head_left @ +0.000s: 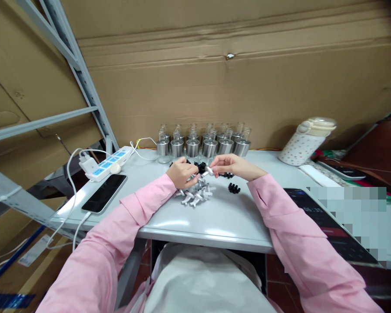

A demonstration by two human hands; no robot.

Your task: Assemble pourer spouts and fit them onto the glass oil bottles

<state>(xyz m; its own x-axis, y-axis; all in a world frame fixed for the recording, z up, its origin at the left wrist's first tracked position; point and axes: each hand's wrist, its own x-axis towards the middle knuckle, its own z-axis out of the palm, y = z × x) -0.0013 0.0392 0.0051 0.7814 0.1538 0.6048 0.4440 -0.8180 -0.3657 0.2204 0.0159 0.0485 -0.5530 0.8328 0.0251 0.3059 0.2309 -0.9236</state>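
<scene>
My right hand (226,166) pinches a small white plastic part (208,171) above the table. To its left, my left hand (183,174) is over the edge of a pile of white plastic parts (197,194), fingers curled; whatever they hold is too small to make out. Black parts (200,167) lie behind and between the hands, partly hidden by them. A separate black part (234,188) rests on the table, right of the white pile. Behind the hands stand rows of glass bottles with metal bands (193,148).
On the grey table (182,226), a phone (104,193) and a power strip (112,163) with white cables lie at the left. At the right are a spotted bottle (304,141) and a large dark device (326,221). Cardboard (215,87) rises behind.
</scene>
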